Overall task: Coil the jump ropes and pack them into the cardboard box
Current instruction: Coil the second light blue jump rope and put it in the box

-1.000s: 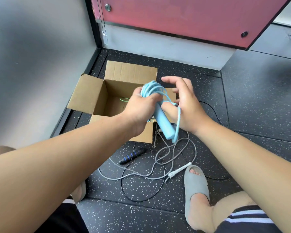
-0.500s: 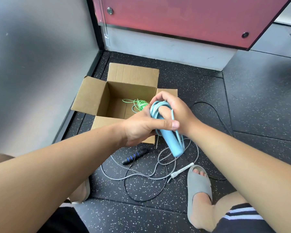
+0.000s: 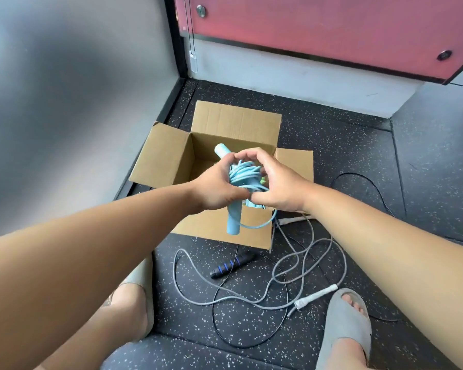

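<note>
Blue jump rope coils [image 3: 243, 174] I am gripping with my left hand [image 3: 217, 188] and right hand [image 3: 280, 189], aiming to seat them low in the cardboard box [image 3: 235, 122] without loosening.

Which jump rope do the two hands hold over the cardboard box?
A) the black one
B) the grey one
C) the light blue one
C: left hand and right hand grip the light blue rope over the cardboard box; the grey rope lies on the floor.
</note>
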